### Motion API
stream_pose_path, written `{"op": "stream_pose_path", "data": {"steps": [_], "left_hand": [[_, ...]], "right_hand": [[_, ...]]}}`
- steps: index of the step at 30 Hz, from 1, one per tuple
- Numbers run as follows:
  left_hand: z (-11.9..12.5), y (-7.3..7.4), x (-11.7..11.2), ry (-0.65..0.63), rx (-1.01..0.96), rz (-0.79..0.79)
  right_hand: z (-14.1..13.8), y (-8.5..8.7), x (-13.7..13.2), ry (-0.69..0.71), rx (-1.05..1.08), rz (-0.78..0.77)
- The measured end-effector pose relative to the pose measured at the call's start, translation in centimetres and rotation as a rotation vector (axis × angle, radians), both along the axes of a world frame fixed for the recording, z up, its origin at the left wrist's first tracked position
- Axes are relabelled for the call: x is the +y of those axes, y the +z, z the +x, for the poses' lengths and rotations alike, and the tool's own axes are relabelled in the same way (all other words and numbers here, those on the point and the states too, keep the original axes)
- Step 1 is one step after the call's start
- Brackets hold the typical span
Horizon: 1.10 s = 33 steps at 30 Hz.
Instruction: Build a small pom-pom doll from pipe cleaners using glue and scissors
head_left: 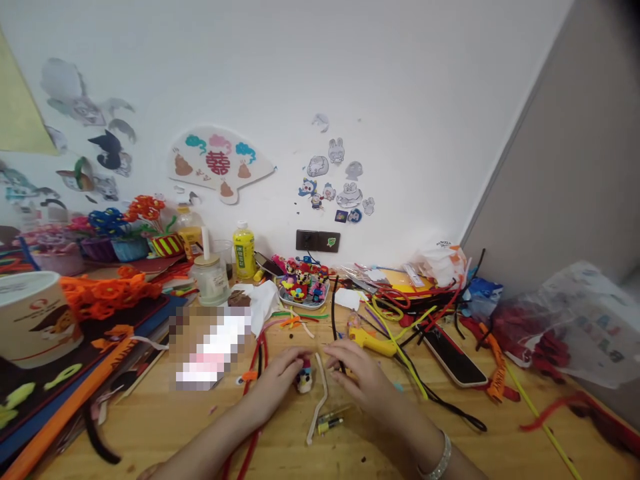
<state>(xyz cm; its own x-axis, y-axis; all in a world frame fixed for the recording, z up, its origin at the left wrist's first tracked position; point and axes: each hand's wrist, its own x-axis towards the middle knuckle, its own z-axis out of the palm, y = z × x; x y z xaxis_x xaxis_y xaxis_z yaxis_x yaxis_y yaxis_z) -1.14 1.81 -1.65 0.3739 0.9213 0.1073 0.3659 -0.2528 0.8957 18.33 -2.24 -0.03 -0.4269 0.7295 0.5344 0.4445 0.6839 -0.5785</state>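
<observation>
My left hand (280,385) is closed around a small doll figure (305,381), which has a blue and red upper part and a whitish lower end. Facing it, my right hand (359,375) has its fingers curled together near the figure; whatever they pinch is too small to make out. A cream pipe cleaner (321,395) lies bent on the wood between the hands. Just below it is a small yellow and black tube-like item (330,423). Behind the right hand rests a yellow glue gun (373,342).
A tray (306,305) of colourful figures stands near the wall. At right lie a phone (453,357), loose pipe cleaners (410,370) and plastic bags (585,327). A glass jar (210,280), a drink bottle (244,250) and a paper cup (37,320) stand at left.
</observation>
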Motion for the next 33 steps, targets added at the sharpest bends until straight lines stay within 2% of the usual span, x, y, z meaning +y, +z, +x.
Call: {"op": "stream_pose_path", "data": {"steps": [4,8,11,14,16,18,21,23,25,30,33], "left_hand": [[0.2,-0.7,0.0,-0.035,0.022,0.076],[0.3,-1.4,-0.3,0.014,0.096,0.195],[0.5,-1.0,-0.7,0.005,0.121,0.230],[0.7,-0.2,-1.0,-0.060,0.166,0.267],[0.8,0.2,-1.0,-0.069,0.182,0.304],[0.8,0.2,-0.9,-0.025,0.181,0.320],[0.6,-0.1,-0.5,0.042,0.185,0.308],[0.5,-0.4,-0.4,0.054,0.185,0.296],[0.4,-0.6,-0.3,0.051,0.183,0.297],[0.6,-0.4,-0.6,0.020,0.193,0.310],[0.9,0.3,-1.1,-0.033,0.195,0.303]], "right_hand": [[-1.1,-0.3,-0.2,0.078,-0.011,-0.112],[-2.2,-0.7,-0.6,0.122,-0.037,-0.128],[-2.6,-0.8,-0.8,0.127,0.022,-0.144],[-2.5,-0.9,-0.8,0.121,0.116,-0.144],[-2.3,-1.1,-0.7,0.075,0.163,-0.124],[-2.1,-1.2,-0.3,-0.016,0.181,-0.136],[-1.5,-1.2,0.3,-0.146,0.125,-0.234],[-1.1,-1.1,0.6,-0.182,0.103,-0.294],[-0.8,-1.0,0.9,-0.138,0.155,-0.375],[-0.3,-1.0,0.8,0.134,0.419,-0.715],[-0.5,-1.1,0.7,0.134,0.545,-0.737]]}}
